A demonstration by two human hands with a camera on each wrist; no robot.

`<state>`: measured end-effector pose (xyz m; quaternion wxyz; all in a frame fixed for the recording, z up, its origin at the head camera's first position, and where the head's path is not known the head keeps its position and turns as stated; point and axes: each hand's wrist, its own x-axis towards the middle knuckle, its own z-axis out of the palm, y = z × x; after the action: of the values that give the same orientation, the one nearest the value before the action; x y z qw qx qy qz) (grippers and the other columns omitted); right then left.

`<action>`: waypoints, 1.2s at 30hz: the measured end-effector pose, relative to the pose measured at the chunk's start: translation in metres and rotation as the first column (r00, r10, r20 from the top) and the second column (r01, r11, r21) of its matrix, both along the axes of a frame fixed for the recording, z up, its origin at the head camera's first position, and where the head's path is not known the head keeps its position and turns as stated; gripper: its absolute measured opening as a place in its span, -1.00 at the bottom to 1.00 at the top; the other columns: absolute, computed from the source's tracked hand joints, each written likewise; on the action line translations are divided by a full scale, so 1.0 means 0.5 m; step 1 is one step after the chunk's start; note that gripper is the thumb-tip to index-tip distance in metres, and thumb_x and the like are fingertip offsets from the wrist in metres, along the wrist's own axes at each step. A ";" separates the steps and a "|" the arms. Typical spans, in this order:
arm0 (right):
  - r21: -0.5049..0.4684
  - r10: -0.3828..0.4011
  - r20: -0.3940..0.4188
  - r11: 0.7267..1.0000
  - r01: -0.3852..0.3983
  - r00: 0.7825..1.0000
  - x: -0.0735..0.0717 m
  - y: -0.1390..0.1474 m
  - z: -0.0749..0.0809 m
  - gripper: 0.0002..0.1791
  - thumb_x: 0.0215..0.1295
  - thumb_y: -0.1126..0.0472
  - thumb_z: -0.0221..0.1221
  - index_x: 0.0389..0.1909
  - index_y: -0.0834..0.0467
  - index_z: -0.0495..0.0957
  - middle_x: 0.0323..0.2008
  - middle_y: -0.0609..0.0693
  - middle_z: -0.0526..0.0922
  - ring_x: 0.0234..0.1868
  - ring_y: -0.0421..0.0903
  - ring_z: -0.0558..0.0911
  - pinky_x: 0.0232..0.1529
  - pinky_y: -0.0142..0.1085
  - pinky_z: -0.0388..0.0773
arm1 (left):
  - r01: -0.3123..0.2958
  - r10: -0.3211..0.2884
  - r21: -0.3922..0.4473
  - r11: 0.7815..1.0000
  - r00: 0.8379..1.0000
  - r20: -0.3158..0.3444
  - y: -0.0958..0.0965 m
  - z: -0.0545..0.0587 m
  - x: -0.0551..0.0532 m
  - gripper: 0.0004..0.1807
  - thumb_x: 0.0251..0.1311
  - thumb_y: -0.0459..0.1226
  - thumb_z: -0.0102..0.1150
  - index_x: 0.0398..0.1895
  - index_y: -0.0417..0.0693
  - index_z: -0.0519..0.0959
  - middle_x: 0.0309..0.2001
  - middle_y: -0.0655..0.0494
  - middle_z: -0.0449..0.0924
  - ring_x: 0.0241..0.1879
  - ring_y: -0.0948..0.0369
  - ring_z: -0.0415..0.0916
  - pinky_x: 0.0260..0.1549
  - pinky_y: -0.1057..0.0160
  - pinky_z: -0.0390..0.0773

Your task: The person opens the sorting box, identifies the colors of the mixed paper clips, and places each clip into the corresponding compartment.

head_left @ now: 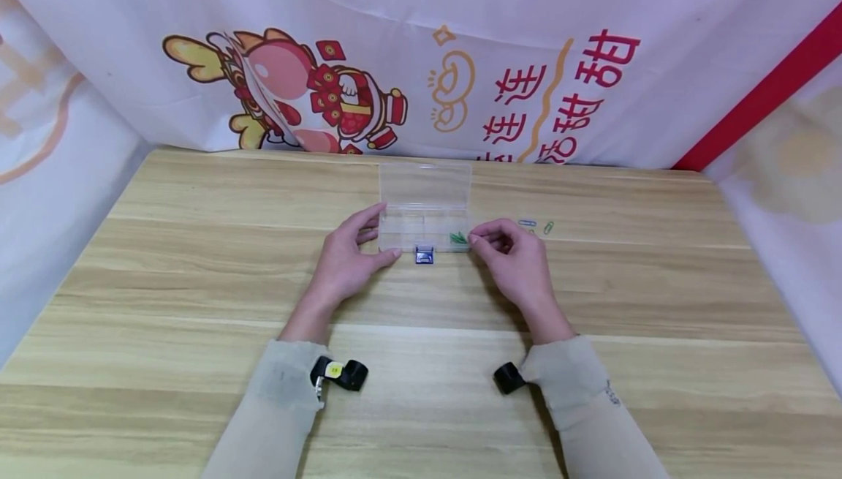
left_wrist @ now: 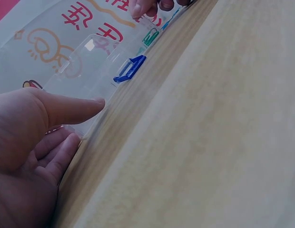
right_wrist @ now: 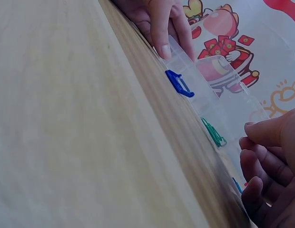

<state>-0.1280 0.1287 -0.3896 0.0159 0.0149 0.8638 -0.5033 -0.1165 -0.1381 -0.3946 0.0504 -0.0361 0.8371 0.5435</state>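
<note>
A clear plastic organizer box [head_left: 403,224] lies on the table with its transparent lid [head_left: 425,185] raised at the back and a blue latch [head_left: 424,254] at the front. My left hand [head_left: 349,256] grips the box's left end, thumb along the front edge and fingers at the side. Several green paper clips [head_left: 458,238] lie in the right front compartment, seen also as green clips [right_wrist: 214,132] in the right wrist view. My right hand [head_left: 516,256] is at the box's right end, its fingers loosely curled, with nothing visible between thumb and index fingertips [right_wrist: 250,127].
On the table [head_left: 421,391], just right of the right hand, lie a blue paper clip [head_left: 528,223] and a green one [head_left: 549,227], with another partly behind the fingers. A printed cloth [head_left: 421,62] hangs behind the table's back edge.
</note>
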 end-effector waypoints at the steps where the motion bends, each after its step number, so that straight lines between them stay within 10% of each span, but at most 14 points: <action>1: -0.001 -0.002 -0.005 1.000 0.002 1.000 -0.001 0.003 0.000 -0.83 0.51 0.08 0.34 -0.03 0.07 0.75 -0.09 0.04 0.76 -0.12 -0.06 0.61 -0.09 -0.34 0.58 | 0.000 0.000 0.000 1.000 1.000 0.002 0.000 0.000 0.000 -0.11 0.26 -0.33 0.53 0.64 0.16 0.36 0.49 -0.07 0.49 0.47 -0.07 0.50 0.51 -0.01 0.54; 22: 0.005 -0.285 -0.043 0.958 0.286 0.957 -0.028 0.158 -0.007 -0.71 0.38 0.03 0.45 -0.06 0.16 0.78 -0.32 -0.25 0.67 -0.23 -0.25 0.61 -0.26 -0.55 0.57 | 0.000 0.000 -0.008 1.000 1.000 -0.013 0.002 -0.002 -0.002 -0.11 0.26 -0.31 0.53 0.64 0.15 0.36 0.49 -0.11 0.48 0.46 -0.10 0.50 0.52 -0.03 0.53; 36: 0.268 -0.166 -0.001 0.950 0.161 0.986 -0.022 0.152 -0.006 -0.68 0.39 -0.04 0.44 -0.03 0.10 0.80 -0.13 0.10 0.76 -0.15 -0.04 0.60 -0.16 -0.34 0.53 | -0.008 0.008 -0.002 1.000 1.000 -0.006 0.001 -0.002 -0.001 -0.12 0.26 -0.30 0.54 0.63 0.17 0.37 0.48 -0.08 0.49 0.47 -0.07 0.50 0.52 0.00 0.53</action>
<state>-0.1392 0.2048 -0.3928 -0.0187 0.0937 0.9193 -0.3818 -0.1169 -0.1376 -0.3955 0.0456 -0.0381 0.8377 0.5429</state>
